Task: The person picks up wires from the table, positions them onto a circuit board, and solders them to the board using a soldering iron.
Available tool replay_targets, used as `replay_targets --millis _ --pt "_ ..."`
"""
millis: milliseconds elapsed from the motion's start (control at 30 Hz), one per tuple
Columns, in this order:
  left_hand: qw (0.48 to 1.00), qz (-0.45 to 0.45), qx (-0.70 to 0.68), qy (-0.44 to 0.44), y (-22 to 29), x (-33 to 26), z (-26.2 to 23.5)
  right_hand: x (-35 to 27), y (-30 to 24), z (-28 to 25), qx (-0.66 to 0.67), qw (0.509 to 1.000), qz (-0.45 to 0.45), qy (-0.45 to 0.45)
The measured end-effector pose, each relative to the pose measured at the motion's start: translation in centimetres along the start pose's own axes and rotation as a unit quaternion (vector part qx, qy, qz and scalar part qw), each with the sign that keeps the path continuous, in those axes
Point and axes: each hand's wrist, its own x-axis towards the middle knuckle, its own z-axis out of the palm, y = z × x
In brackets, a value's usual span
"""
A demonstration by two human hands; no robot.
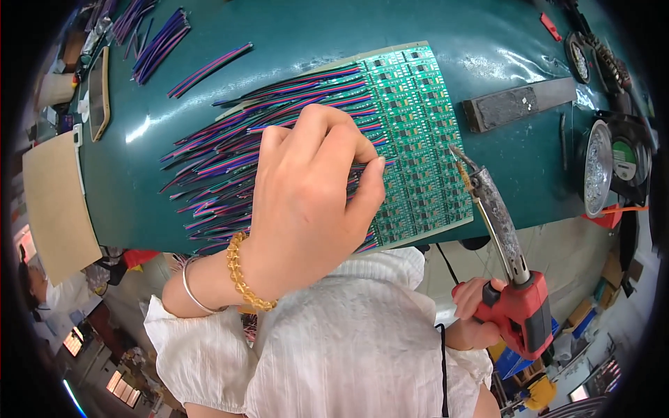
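My left hand [310, 177] is over the middle of a green circuit board panel [425, 125], its thumb and forefinger pinched on the end of a multicoloured wire strip at the board's solder pads. Rows of striped wire strips [216, 167] spread leftward from the panel, partly covered by this hand. In my right hand [477, 313] is a red soldering gun [523, 313], its fingers wrapped round the handle. The gun's metal tip [456, 155] points up and left, close to the panel's right side; whether it touches the board I cannot tell.
Loose wire strips [209, 70] lie at the far left, beside a phone [100, 94]. A brown board [59, 202] sits at the left edge. Right of the panel are a dark rectangular block [519, 103], a round metal dish [598, 168] and a solder spool [631, 157].
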Motion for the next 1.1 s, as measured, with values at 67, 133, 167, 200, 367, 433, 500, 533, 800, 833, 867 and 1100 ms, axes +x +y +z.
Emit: replay_targets --millis 67,133,167,200,367,433,500,533,800,833,867,1100 --pt "1.0 -0.008 -0.003 0.003 0.0 0.3 0.2 0.4 -0.4 0.3 0.011 1.0 0.01 0.003" --pt "1.0 0.008 0.029 -0.005 -0.1 0.6 0.4 0.4 -0.4 0.2 0.021 1.0 0.018 0.006" --pt "1.0 0.006 0.026 -0.007 -0.1 0.7 0.7 0.3 -0.3 -0.2 0.029 0.999 0.017 0.001" --pt "0.999 0.015 0.032 -0.003 -0.2 0.9 0.9 0.2 -0.1 -0.3 0.038 0.999 0.016 -0.005" --pt "0.999 0.014 0.045 -0.005 -0.3 1.0 0.7 -0.1 -0.2 -1.3 0.016 0.996 0.067 -0.06" --pt "0.999 0.02 0.041 -0.003 -0.3 1.0 0.9 0.0 -0.2 -1.4 0.001 0.992 0.087 -0.096" --pt "0.999 0.023 0.038 -0.008 -0.3 1.1 1.1 0.7 -0.5 -0.5 0.037 0.99 0.123 -0.06" --pt "0.999 0.022 0.035 -0.01 -0.3 1.1 0.9 0.5 -0.6 -0.4 0.036 0.99 0.125 -0.062" --pt "0.999 0.021 0.039 -0.002 -0.3 1.1 0.9 0.4 -0.8 0.6 0.059 0.992 0.11 0.011" --pt "0.999 0.026 0.04 0.002 -0.3 1.1 1.0 0.3 -0.6 0.6 0.06 0.992 0.11 0.012" --pt "0.999 0.027 0.04 0.002 -0.3 1.1 1.1 0.2 -0.4 0.6 0.062 0.992 0.111 0.013" --pt "0.998 0.037 0.045 0.018 -0.5 1.1 1.3 0.3 -0.4 -0.8 0.083 0.986 0.134 -0.05"
